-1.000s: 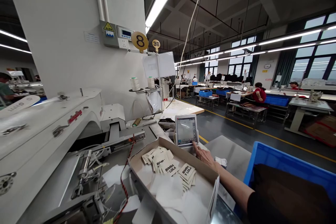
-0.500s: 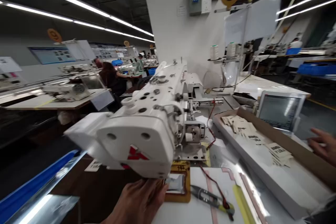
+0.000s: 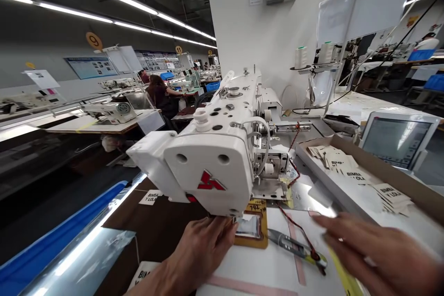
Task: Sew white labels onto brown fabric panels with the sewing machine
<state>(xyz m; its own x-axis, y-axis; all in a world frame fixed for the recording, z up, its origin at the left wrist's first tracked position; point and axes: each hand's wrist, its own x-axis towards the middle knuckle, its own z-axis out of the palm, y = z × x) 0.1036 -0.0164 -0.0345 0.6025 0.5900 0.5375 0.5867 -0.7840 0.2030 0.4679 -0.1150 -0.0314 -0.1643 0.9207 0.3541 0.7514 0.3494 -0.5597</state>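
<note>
My left hand (image 3: 204, 245) is under the head of a white sewing machine (image 3: 211, 166). Its fingers are closed together beside a yellow-brown frame (image 3: 262, 236) with a clear window, and what they pinch, if anything, is hidden. Over the right side of the work surface hangs my right hand (image 3: 374, 245), blurred at the wrist, its fingers stretched out with nothing visible in them. Between the hands lie thread snips (image 3: 294, 247) with a dark red cord (image 3: 301, 229) at their yellow-green end. Dark brown fabric (image 3: 163, 222) spreads to the left, with a printed white label (image 3: 151, 197) on it.
An open cardboard box (image 3: 350, 199) of printed labels stands to the right, a tablet-like screen (image 3: 398, 138) behind it. A blue bin (image 3: 69, 240) runs along the left edge. Thread cones (image 3: 301, 57) stand at the back. A person (image 3: 161, 95) sits farther away at left.
My right hand has come from beside the screen, at the far right, leftward and down over the work surface. The view has shifted left and down. My left hand stays at the machine head.
</note>
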